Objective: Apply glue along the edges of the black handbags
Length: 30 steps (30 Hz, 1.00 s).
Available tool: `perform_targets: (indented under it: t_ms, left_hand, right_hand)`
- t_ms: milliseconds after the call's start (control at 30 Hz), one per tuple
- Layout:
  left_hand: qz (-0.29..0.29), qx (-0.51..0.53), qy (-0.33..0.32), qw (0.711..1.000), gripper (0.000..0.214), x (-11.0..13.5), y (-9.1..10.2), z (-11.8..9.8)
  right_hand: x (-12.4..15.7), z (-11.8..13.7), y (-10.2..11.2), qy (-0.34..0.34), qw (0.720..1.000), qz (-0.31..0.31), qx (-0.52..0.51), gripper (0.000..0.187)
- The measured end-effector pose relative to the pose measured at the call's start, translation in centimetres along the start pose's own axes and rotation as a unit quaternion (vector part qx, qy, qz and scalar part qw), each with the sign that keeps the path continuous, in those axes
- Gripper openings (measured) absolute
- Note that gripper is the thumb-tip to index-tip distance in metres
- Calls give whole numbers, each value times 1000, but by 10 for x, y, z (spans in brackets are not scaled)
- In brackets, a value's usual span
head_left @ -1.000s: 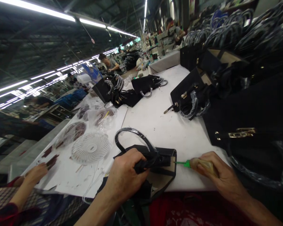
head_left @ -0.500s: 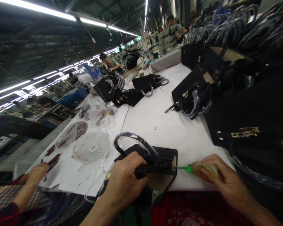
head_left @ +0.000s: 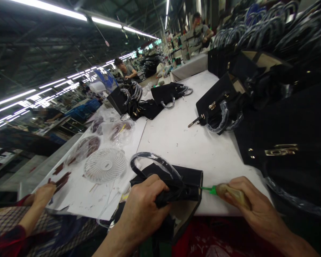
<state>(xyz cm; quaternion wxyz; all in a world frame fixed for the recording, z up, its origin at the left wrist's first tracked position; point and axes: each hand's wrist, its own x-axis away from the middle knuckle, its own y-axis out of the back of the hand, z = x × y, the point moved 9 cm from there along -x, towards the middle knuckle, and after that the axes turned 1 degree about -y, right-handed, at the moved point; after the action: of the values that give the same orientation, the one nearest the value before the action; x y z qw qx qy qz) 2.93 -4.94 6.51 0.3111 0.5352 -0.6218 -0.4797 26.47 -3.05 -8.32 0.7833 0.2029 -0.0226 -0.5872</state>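
My left hand [head_left: 143, 210] grips the top of a black handbag [head_left: 188, 182] at the near edge of the white table [head_left: 187, 142]. The bag's plastic-wrapped handle [head_left: 152, 159] arches up behind my fingers. My right hand [head_left: 247, 203] is closed around a tool with an amber grip and green shaft [head_left: 211, 190]. The tool's tip sits against the bag's right end, by its tan inner edge.
Large black handbags [head_left: 289, 132] crowd the right side, and more bags [head_left: 216, 105] lie farther back. A white fan grille [head_left: 105, 165] and plastic bags of parts [head_left: 119, 130] lie to the left. A co-worker's hand [head_left: 42, 196] rests at the lower left. People sit at distant benches.
The view has shifted slightly. My left hand has moved a little to the right along the bag's top. The tool tip stays at the bag's end.
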Motion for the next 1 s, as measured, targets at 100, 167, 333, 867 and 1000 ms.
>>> perform_targets:
  t_ms: [100,167,333,867,1000]
  left_hand:
    - [-4,7,-3,1000,18,2,0,-2]
    - [-3,17,-4,1000,19,4,-1,-3]
    - [-2,23,-17,1000,19,7,-1,-7]
    - [3,24,-28,999,22,8,-4,-11]
    - [4,3,-22,1000,21,7,-4,-9]
  right_hand:
    - [4,-1,4,-18,1000,-17,-16,15]
    - [9,-5,-2,-51,997,11,-49,16]
    - [16,-5,-4,-57,998,0,-31,19]
    - [16,-9,-6,-92,994,13,-52,24]
    - [15,-8,3,-78,996,-40,-29,22]
